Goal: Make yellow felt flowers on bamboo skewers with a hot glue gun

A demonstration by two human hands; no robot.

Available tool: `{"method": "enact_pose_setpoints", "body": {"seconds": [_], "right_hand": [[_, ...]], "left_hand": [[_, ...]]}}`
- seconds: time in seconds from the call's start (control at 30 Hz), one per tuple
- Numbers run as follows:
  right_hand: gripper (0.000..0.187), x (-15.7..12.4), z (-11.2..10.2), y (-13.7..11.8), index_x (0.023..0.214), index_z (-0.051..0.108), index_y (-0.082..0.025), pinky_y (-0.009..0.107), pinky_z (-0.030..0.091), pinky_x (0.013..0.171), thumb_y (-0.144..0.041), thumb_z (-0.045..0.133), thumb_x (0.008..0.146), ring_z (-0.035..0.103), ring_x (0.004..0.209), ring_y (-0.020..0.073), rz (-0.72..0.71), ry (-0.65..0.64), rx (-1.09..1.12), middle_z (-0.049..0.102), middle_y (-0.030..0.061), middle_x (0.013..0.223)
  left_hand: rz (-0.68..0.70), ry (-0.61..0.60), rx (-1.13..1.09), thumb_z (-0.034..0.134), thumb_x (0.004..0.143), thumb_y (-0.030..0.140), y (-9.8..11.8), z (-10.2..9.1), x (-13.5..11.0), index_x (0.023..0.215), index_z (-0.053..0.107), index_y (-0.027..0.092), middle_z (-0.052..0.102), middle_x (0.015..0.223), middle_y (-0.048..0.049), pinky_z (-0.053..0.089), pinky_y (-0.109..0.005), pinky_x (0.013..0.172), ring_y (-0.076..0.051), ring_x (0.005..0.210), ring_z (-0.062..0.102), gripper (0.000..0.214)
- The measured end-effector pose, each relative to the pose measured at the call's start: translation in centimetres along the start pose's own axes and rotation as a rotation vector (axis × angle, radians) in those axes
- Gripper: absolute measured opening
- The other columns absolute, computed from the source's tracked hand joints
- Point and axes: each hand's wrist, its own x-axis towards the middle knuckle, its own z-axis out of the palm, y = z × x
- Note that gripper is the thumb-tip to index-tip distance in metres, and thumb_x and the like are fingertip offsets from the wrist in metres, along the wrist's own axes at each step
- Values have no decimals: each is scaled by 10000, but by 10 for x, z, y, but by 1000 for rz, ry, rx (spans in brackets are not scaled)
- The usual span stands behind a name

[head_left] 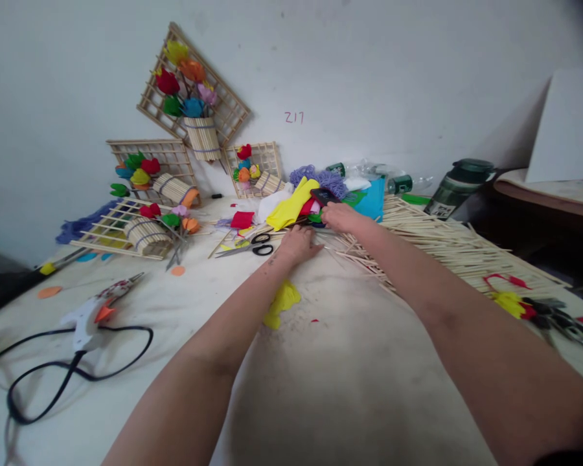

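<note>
Both arms reach far across the white table (350, 362). My left hand (298, 244) lies palm down on the table beside black-handled scissors (255, 246), fingers stretched toward thin wooden sticks. My right hand (342, 217) is closed on a dark phone-like object (324, 195), held over a heap of felt pieces: yellow (291, 206), red (241, 219) and blue (372, 200). A broad pile of wooden sticks (447, 249) spreads to the right of my right hand.
A white glue gun (94, 314) with a black cord lies at the left. Stick lattices with felt flowers (192, 97) lean on the wall and lie on the table. A dark green bottle (457, 188) stands back right. A yellow felt scrap (282, 303) lies mid-table. Pliers (558, 318) rest at the right edge.
</note>
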Motion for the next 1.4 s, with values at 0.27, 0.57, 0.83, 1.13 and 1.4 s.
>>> {"method": "enact_pose_setpoints", "body": {"seconds": [0.27,0.57,0.83,1.13,1.4], "right_hand": [[263,6,4,5,995,689,-127,293,422,697,-241,510,840,546,996,263,1,4,13,651,157,1041],[252,9,7,8,983,686,-129,272,413,690,-269,541,831,551,983,247,16,6,47,654,152,1040],[255,8,-1,5,982,693,-132,295,416,679,-259,540,824,552,974,262,33,-61,36,655,145,1035],[264,10,9,10,999,682,-119,278,417,698,-238,521,829,555,1000,253,-1,-4,58,655,156,1038],[259,5,8,7,982,694,-132,284,424,700,-263,527,835,559,984,256,6,4,25,658,151,1030]], "left_hand": [[32,33,65,426,832,537,0,5,0,1083,612,187,609,1126,-83,385,-375,908,-248,1064,472,470],[194,56,46,432,846,505,4,5,2,1085,615,158,593,1124,-117,364,-361,965,-238,1102,479,460],[269,-171,-24,403,872,399,20,13,24,1390,343,88,352,1459,-134,225,-312,1112,-206,1350,316,607],[266,-183,-38,319,914,392,20,13,15,1398,348,139,360,1455,-115,259,-352,1108,-207,1341,341,548],[156,-36,-21,316,928,306,28,18,-10,1288,486,153,555,1294,-108,372,-324,1033,-181,1248,464,426]]}}
